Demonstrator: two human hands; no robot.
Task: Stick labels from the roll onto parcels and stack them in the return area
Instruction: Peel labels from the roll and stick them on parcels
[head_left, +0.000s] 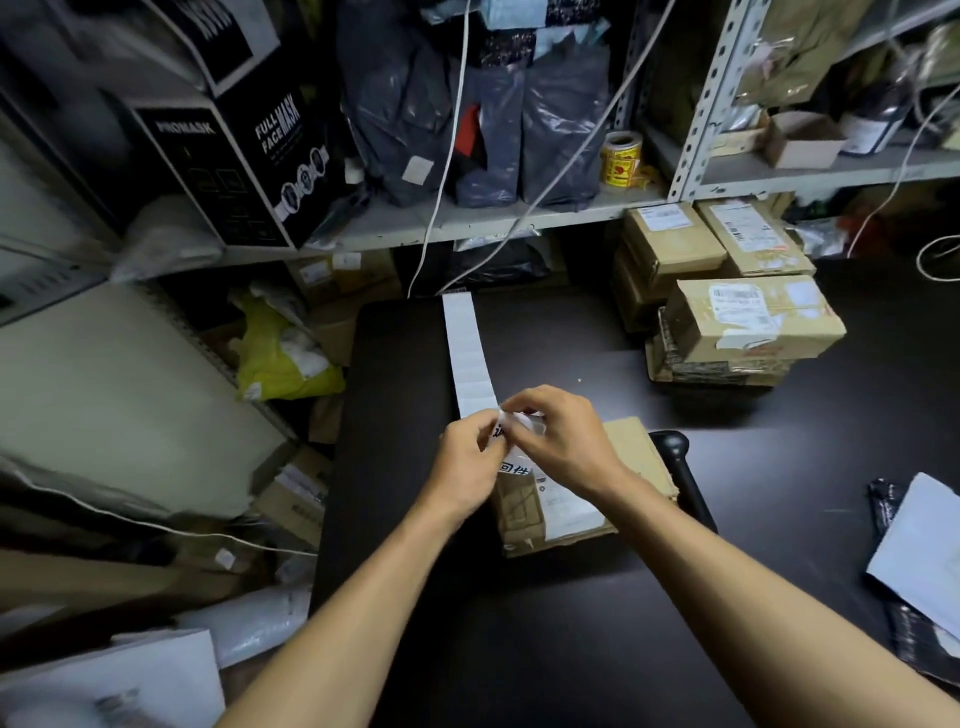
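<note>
Black bench (571, 649), centre: left hand (465, 460) and right hand (558, 441), fingertips pinched together on one white label (506, 423) at the near end of a liner strip (467, 353) running toward 12 o'clock. Directly beneath the hands, a cardboard parcel (631, 447) lies flat. At 2 o'clock, stacked parcels (748, 317); a scanner (675, 457) touches the parcel's 3 o'clock side.
</note>
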